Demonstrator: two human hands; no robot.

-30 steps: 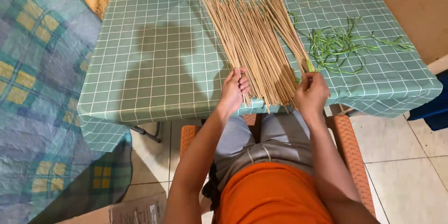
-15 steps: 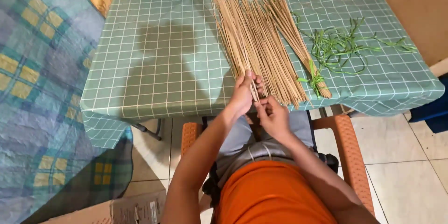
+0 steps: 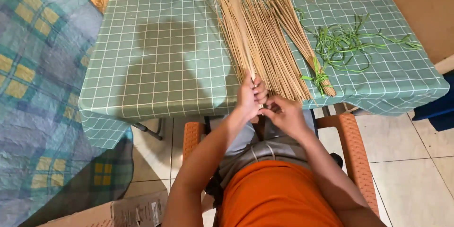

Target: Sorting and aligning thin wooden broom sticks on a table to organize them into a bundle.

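Entry, head view. My left hand (image 3: 249, 95) is curled shut around the near ends of a few thin tan sticks (image 3: 239, 28); they rise out of the fist and angle away over the table, blurred toward their far tips. My right hand (image 3: 283, 112) sits just beside the left, fingers bent in toward the same stick ends; I cannot tell whether it actually pinches them or only touches. Both hands are at the table's near edge, above my lap.

Under the lifted sticks lies the main pile of loose sticks (image 3: 267, 52), fanned lengthwise on the green checked tablecloth (image 3: 161, 52). To its right is a tied bundle (image 3: 298, 33), bound near its lower end with a green strip (image 3: 320, 76). More loose green strips (image 3: 350, 42) are tangled further right. I sit in an orange plastic chair (image 3: 352, 137); there is tiled floor (image 3: 416, 160) to the right and a patterned blanket (image 3: 33, 66) to the left.

Risks, as I judge them: the grip is only at the very ends, so the long sticks could splay or slip out and drop into the pile. The near ends of the pile overhang the table edge; a nudge from my wrist could send some to the floor.
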